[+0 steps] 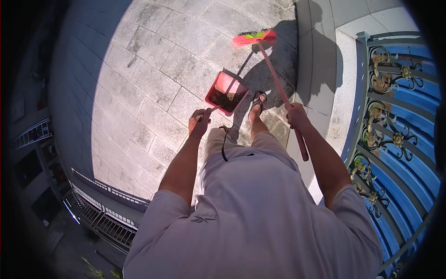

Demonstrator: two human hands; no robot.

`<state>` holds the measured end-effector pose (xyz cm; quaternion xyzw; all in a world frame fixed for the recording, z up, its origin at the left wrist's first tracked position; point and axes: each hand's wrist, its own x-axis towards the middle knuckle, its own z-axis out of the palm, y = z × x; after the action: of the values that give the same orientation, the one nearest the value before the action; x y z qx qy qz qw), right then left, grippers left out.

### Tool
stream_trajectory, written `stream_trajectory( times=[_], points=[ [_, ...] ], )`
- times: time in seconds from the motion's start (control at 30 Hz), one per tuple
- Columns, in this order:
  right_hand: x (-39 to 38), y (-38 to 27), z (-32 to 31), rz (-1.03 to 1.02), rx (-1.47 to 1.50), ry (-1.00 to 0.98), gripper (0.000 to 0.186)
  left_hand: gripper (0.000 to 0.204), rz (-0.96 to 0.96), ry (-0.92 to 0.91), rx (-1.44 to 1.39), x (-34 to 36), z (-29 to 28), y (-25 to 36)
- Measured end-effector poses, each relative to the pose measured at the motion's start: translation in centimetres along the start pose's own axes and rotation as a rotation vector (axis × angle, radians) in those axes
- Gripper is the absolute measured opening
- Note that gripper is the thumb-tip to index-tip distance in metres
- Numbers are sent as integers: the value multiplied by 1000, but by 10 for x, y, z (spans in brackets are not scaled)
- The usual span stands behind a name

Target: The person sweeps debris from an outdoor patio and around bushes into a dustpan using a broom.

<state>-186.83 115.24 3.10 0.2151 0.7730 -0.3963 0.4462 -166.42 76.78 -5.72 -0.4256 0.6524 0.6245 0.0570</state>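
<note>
From where I stand, the largest thing is the pale paved floor (pixel 158 83), partly in strong sun and partly in shadow. On the person's right stands a metal railing (pixel 398 139) with curled ornaments and gold-coloured flowers. Next comes the long broom (pixel 274 76), which reaches forward over the paving. Its red and green head (pixel 254 37) is a little blurred, and I cannot tell whether the bristles touch the ground. I judge the broom light, with a stiff, smooth handle which may turn in the palm, so the good hold is on the upper shaft. The red dustpan (pixel 230 84) is in front of the person, just beside the sandalled right foot (pixel 255 109). It looks like thin plastic, light but easy to tip; one should hold it by its stick handle. The right hand (pixel 296 115) is closed around the broom's shaft. The left hand (pixel 200 121) grips the dustpan's handle. Smallest is the dark debris (pixel 229 97) inside the pan, probably dry and loose.
</note>
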Motion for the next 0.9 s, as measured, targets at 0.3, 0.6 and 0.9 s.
stream_trajectory(
  times=[0.3,0.6,0.9],
  points=[
    [118,-7,-21,-333,-482,70,32,21,208,32,84,100,115,18],
    [-58,23,-132,-99,-328,-152,45,27,276,53,268,114,147,90],
    [5,-138,-184,23,-38,-68,24,36,68,253,-228,160,90,188]
  ],
)
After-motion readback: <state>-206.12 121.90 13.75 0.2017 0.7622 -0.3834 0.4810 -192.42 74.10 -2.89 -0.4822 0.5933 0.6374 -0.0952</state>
